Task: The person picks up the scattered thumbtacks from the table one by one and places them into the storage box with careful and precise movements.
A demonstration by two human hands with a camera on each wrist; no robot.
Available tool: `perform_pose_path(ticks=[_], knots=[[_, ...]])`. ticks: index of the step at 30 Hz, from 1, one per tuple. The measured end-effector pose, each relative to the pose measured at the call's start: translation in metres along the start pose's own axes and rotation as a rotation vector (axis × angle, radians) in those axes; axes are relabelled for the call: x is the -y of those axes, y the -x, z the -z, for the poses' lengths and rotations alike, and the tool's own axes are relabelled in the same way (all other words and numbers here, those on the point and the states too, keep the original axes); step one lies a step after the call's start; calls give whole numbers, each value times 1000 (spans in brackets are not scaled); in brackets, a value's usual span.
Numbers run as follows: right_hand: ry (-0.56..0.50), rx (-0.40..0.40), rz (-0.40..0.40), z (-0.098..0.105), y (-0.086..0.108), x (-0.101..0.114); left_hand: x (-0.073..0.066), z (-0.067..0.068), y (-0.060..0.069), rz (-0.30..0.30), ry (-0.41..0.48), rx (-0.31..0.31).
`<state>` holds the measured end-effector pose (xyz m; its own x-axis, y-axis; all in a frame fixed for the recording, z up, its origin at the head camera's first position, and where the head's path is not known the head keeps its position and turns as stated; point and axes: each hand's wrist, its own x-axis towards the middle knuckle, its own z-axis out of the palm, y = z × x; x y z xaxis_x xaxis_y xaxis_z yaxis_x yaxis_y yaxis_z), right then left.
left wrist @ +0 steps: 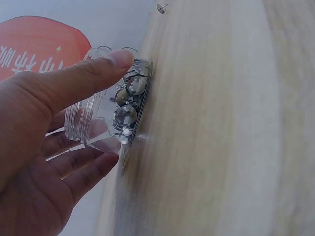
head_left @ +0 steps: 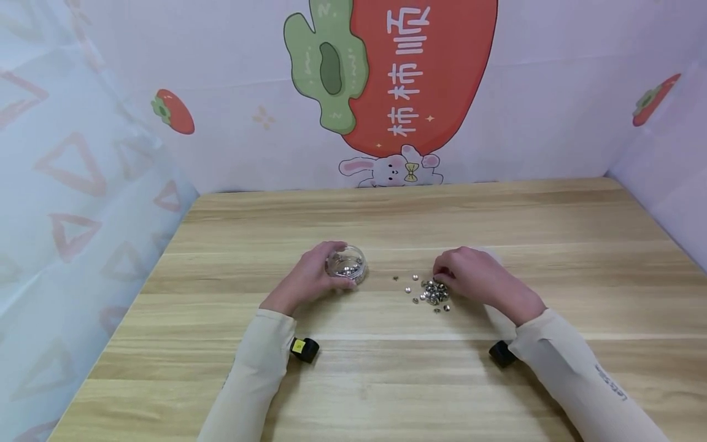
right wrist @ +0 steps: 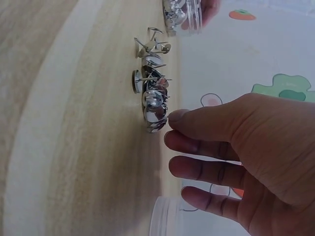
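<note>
My left hand [head_left: 309, 275] grips a small clear round jar [head_left: 360, 265] that stands on the table, its thumb and fingers around the sides. Silver thumbtacks [left wrist: 125, 114] lie in the bottom of the jar. To the right is a loose pile of thumbtacks [head_left: 434, 293], with several strays around it. Beside this pile is my right hand [head_left: 469, 273]. In the right wrist view the thumb and forefinger tips are slightly apart at the pile's edge, with no tack visible between them. The other fingers are loosely bent.
A translucent lid [right wrist: 165, 216] lies on the table, partly hidden beneath my right wrist in the head view. The wooden table [head_left: 353, 380] meets a printed cloth backdrop [head_left: 237, 147] behind and at both sides. Single tacks [head_left: 396, 278] lie between the jar and the pile.
</note>
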<state>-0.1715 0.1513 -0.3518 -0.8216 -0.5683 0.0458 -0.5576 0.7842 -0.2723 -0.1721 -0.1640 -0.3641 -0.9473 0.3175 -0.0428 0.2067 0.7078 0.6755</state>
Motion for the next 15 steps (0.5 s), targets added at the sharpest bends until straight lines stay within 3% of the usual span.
perform_pose_path(ticks=[8,15], knots=[[16,-47,7,4,3,-1,-3,-3,-5,-4,4,15],[18,-77,69,4,-9,17,1,-1,-2,9,1,12]])
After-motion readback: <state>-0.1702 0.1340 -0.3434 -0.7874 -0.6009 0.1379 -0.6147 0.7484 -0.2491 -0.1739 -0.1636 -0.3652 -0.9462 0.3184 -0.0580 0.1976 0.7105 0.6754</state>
